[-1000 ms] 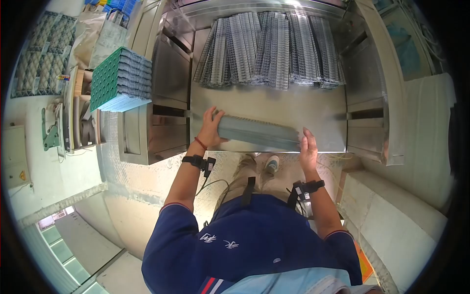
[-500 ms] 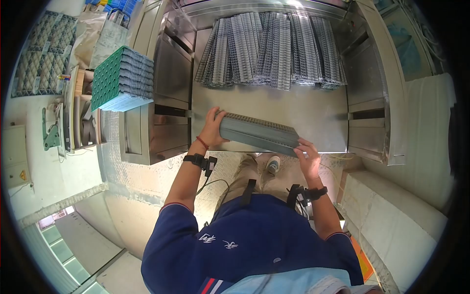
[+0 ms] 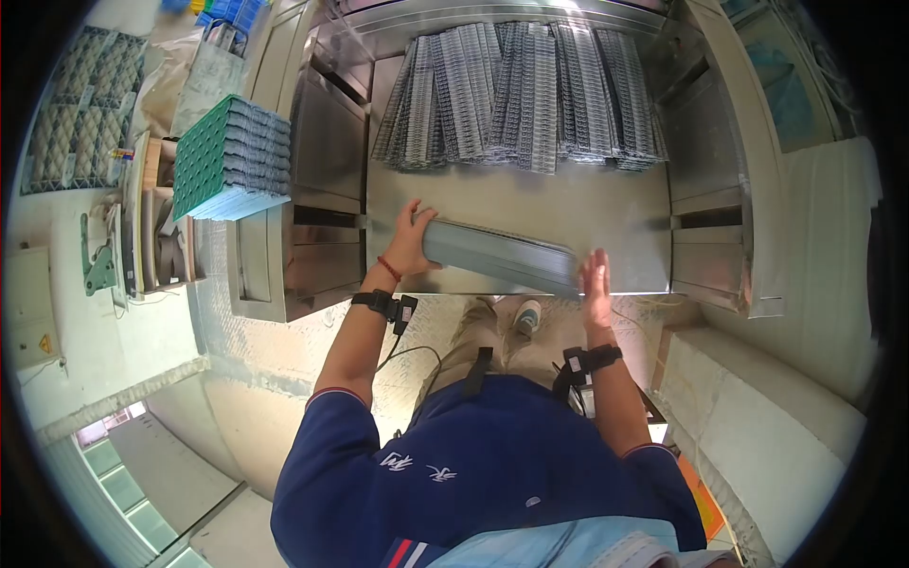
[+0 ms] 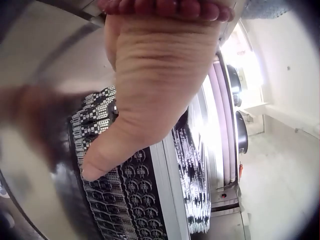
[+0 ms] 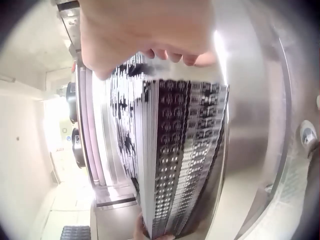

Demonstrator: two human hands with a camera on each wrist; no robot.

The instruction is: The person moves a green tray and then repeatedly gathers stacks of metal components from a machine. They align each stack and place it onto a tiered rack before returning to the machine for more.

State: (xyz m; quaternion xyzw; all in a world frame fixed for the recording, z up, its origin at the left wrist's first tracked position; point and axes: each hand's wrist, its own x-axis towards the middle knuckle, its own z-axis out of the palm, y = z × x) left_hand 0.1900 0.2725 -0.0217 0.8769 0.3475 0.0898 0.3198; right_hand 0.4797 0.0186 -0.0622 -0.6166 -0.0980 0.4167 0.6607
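A long stack of circuit board strips (image 3: 502,254), grey along its side, lies slanted over the front of a metal tray. Black-and-white repeating patterns show on the strips (image 5: 187,130) in the right wrist view. My left hand (image 3: 409,244) grips the stack's left end, its thumb (image 4: 102,157) across the patterned face in the left wrist view. At the other end, my right hand (image 3: 597,289) is held upright with straight fingers, its palm side right at the strip ends. In the right wrist view, that hand (image 5: 150,32) covers the near end of the stack.
Several rows of similar strips (image 3: 525,95) fill the back of the metal tray (image 3: 606,213), between steel side walls (image 3: 327,151). Green-topped stacked trays (image 3: 232,156) stand left of it. A white ledge (image 3: 757,407) runs along the right.
Half a second ago the right fingers were bent onto the stack's right end; now they are straight beside it. The stack has tipped so less patterned face shows. The left hand keeps its grip.
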